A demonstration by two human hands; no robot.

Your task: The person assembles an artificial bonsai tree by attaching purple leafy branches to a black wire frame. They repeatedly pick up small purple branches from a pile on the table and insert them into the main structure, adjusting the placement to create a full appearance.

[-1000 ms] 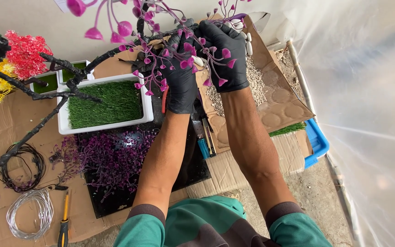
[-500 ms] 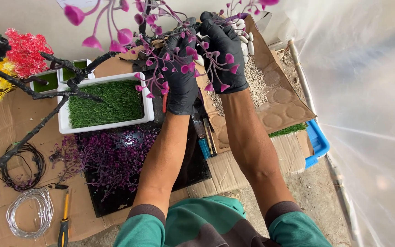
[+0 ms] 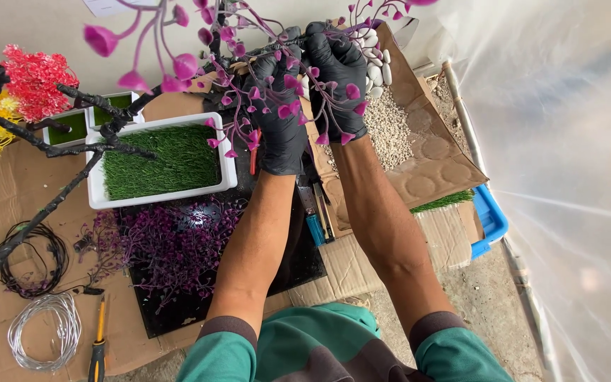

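Both my hands wear black gloves and are raised at the top centre. My left hand (image 3: 277, 113) and my right hand (image 3: 337, 78) are closed on a thin dark artificial branch (image 3: 281, 46) carrying many small pink and purple leaves (image 3: 249, 92). The two hands sit side by side, almost touching, with pink leaf sprigs draped over the gloves. More pink leaves (image 3: 157, 56) on curved stems spread up and left from the grip. Below the hands lies a white tray of green artificial grass (image 3: 164, 163).
A black bare tree branch (image 3: 58, 184) with red and yellow blossoms (image 3: 33, 81) stands left. Purple sprigs (image 3: 171, 244) lie on a black sheet. Cardboard with gravel and white pebbles (image 3: 390, 127) is at right. Wire coils (image 3: 40, 329), a yellow-handled tool (image 3: 98, 339) and a blue tray (image 3: 491, 219) lie around.
The camera view has shifted slightly; my hands stay clamped on the branch, and the pink sprigs have swung a little higher and leftward.
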